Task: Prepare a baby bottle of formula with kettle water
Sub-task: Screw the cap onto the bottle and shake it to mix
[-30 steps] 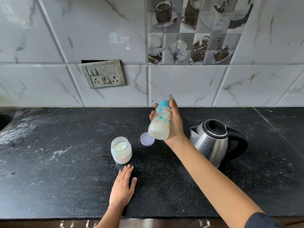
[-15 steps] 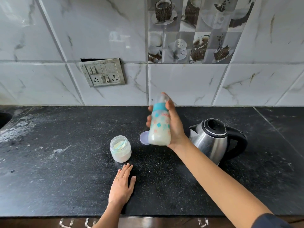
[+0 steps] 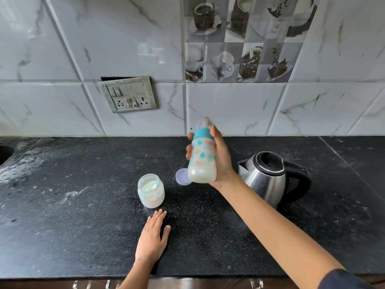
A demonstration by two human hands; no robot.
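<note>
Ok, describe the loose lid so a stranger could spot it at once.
On the black counter, look between the steel kettle and the open powder jar. There, partly behind the bottle held in the right hand, lies the lid. It is the only small flat pale lilac disc; its neighbours are upright containers.

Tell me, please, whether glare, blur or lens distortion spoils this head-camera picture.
Head view: the wide lens makes the tile joints lean towards the edges; a pale glare patch sits on the wall tile above the switch plate; the baby bottle in the right hand looks slightly smeared; the kettle is sharp.
</note>
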